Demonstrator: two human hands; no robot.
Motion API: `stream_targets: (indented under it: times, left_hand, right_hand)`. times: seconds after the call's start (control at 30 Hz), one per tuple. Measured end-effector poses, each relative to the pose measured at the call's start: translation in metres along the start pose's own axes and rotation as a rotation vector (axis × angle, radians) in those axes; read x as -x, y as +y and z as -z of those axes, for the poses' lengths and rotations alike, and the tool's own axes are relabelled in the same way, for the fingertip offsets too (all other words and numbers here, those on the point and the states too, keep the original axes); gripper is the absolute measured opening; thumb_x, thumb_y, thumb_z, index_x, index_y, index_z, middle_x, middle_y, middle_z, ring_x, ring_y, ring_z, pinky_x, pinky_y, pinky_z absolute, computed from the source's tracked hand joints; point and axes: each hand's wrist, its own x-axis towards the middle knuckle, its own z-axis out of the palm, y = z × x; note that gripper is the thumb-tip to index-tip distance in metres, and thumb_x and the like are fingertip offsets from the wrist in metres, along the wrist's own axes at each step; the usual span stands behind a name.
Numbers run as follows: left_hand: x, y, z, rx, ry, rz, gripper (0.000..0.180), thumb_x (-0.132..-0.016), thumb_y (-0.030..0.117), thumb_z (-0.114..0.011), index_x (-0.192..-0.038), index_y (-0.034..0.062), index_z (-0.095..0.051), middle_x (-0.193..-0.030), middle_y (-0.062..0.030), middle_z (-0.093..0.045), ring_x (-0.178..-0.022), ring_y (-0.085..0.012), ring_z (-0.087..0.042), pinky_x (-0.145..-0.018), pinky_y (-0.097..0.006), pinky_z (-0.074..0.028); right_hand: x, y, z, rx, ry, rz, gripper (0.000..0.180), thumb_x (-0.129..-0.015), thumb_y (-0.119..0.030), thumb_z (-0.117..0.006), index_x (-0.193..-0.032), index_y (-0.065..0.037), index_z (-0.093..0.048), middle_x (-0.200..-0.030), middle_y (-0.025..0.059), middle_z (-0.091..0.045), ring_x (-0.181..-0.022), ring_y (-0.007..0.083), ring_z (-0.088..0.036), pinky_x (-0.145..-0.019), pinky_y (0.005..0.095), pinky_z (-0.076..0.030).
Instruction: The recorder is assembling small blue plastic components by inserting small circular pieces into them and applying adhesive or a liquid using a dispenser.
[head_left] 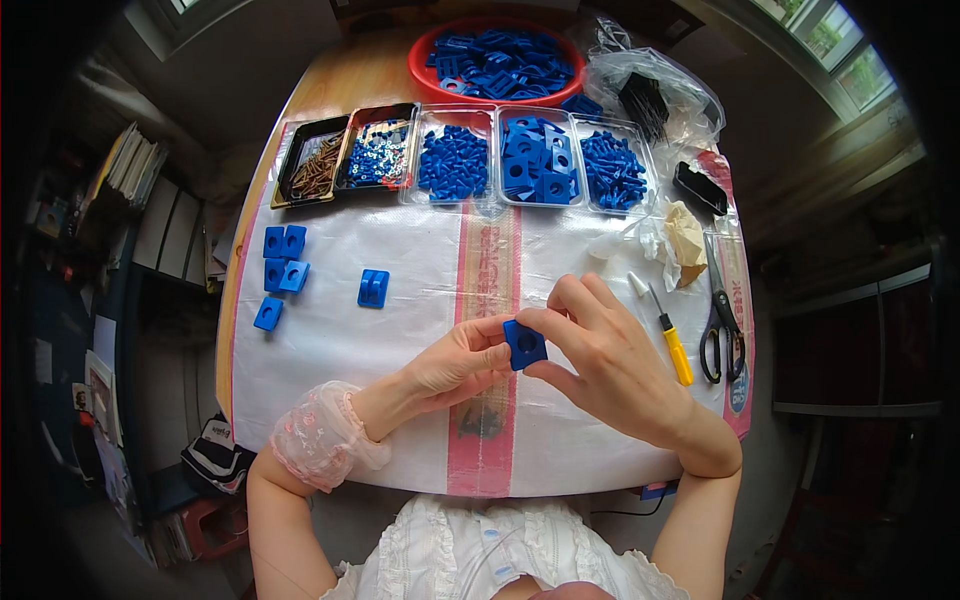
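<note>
Between my two hands, above the middle of the sheet, is a blue square plastic piece point(525, 345) with a round hollow in its face. My left hand point(450, 365) pinches its left edge between thumb and fingers. My right hand point(600, 360) is curled over its right side, a fingertip at the top edge and the thumb by the lower right corner. Left of my hands, a single blue piece with raised ribs point(373, 288) lies on the sheet. Farther left sits a small group of blue square pieces point(275, 272) with round hollows.
Along the back stand trays of screws point(317, 168), small metal nuts point(380, 150) and blue parts point(455, 165). Behind them is a red basin point(425, 85) heaped with blue pieces. At right lie a yellow-handled screwdriver point(678, 355), black scissors point(722, 330) and crumpled brown paper point(684, 240).
</note>
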Motion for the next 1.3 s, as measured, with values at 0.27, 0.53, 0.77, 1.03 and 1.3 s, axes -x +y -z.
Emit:
stream_targets:
  times: [0.27,0.53,0.77,1.03,1.3]
  left_hand:
    - [0.001,0.0006,-0.0008,-0.011,0.029,0.009,0.049,-0.09,0.017,-0.071,-0.134,0.0077,-0.054,-0.124,-0.0029,-0.061,-0.116,-0.0126,-0.057,-0.102,-0.03,-0.045]
    - [-0.0002,0.0021,-0.0027,-0.011,0.02,0.01,0.05,-0.088,0.018,-0.073,-0.134,0.0083,-0.054,-0.123,-0.0024,-0.062,-0.116,-0.0122,-0.057,-0.102,-0.029,-0.045]
    - [0.0002,0.0009,0.0003,-0.017,0.017,0.014,0.05,-0.088,0.018,-0.073,-0.134,0.0082,-0.054,-0.123,-0.0024,-0.061,-0.115,-0.0122,-0.057,-0.102,-0.029,-0.045]
    - [0.0013,0.001,0.0003,-0.012,0.02,0.011,0.051,-0.088,0.017,-0.073,-0.134,0.008,-0.053,-0.124,-0.0029,-0.06,-0.116,-0.0124,-0.056,-0.102,-0.029,-0.046]
    - [0.0012,-0.0002,0.0019,-0.02,0.032,0.008,0.051,-0.089,0.017,-0.072,-0.135,0.008,-0.053,-0.124,-0.0032,-0.06,-0.116,-0.0125,-0.056,-0.102,-0.029,-0.046]
  right_hand:
    - [0.0,0.0,-0.0007,-0.003,0.0,-0.001,0.036,-0.065,-0.005,-0.079,-0.095,-0.004,-0.059,-0.091,0.0102,-0.051,-0.087,0.0275,-0.052,-0.076,0.0385,-0.046]
    - [0.0014,-0.0001,0.0009,0.001,-0.014,-0.016,0.037,-0.065,-0.005,-0.079,-0.096,-0.004,-0.059,-0.092,0.0105,-0.052,-0.089,0.0279,-0.052,-0.077,0.0386,-0.046]
    - [0.0016,0.0008,-0.0004,-0.014,-0.013,-0.016,0.038,-0.065,-0.005,-0.079,-0.097,-0.003,-0.059,-0.093,0.0107,-0.052,-0.09,0.0282,-0.052,-0.078,0.0386,-0.047]
    - [0.0011,0.001,-0.0004,-0.03,-0.025,-0.022,0.038,-0.065,-0.005,-0.08,-0.097,-0.003,-0.059,-0.094,0.0107,-0.053,-0.091,0.028,-0.052,-0.078,0.0385,-0.047]
    - [0.0012,0.0014,-0.0019,-0.026,-0.017,-0.016,0.038,-0.064,-0.004,-0.08,-0.097,-0.003,-0.059,-0.093,0.0108,-0.052,-0.09,0.0281,-0.052,-0.077,0.0387,-0.047]
